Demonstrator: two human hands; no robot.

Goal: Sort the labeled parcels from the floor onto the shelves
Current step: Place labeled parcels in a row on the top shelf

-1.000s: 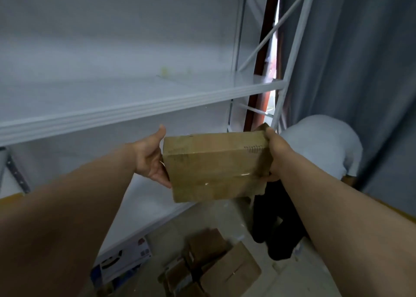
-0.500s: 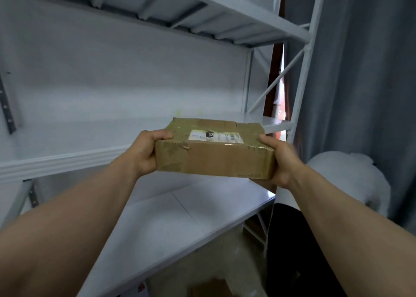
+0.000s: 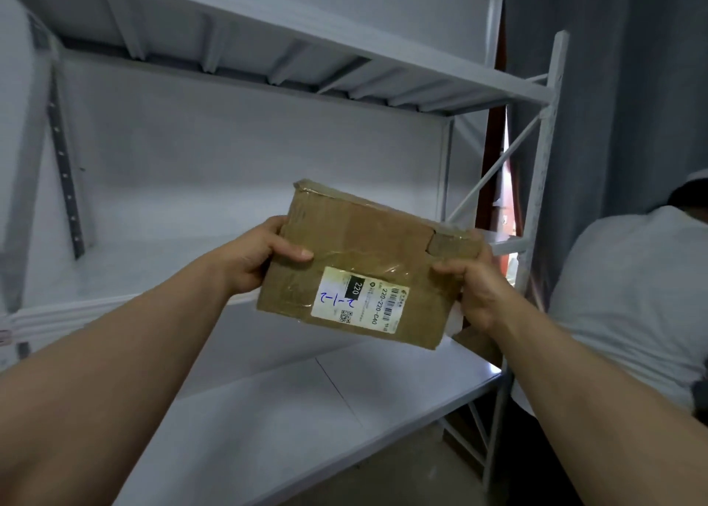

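Note:
A brown cardboard parcel [image 3: 367, 245], taped over, is held up in front of the white metal shelving. Its top face tilts toward me and shows a white shipping label [image 3: 358, 299] with a barcode, "220" and blue handwriting. My left hand [image 3: 264, 258] grips the parcel's left edge, thumb on top. My right hand [image 3: 469, 281] grips its right edge, fingers curled over the top. The parcel hovers in front of the middle shelf [image 3: 126, 275], above the lower shelf [image 3: 291, 417].
An upper shelf [image 3: 344, 49] spans overhead. The rack's white upright post [image 3: 544, 168] and diagonal brace stand at the right. Close beside it a person in a white shirt [image 3: 628, 298] bends over. A grey curtain [image 3: 632, 84] hangs behind.
I have raised the parcel and tipped its labeled top face toward me; a second ago it was low, above the boxes on the floor. My view has lifted toward the upper shelves.

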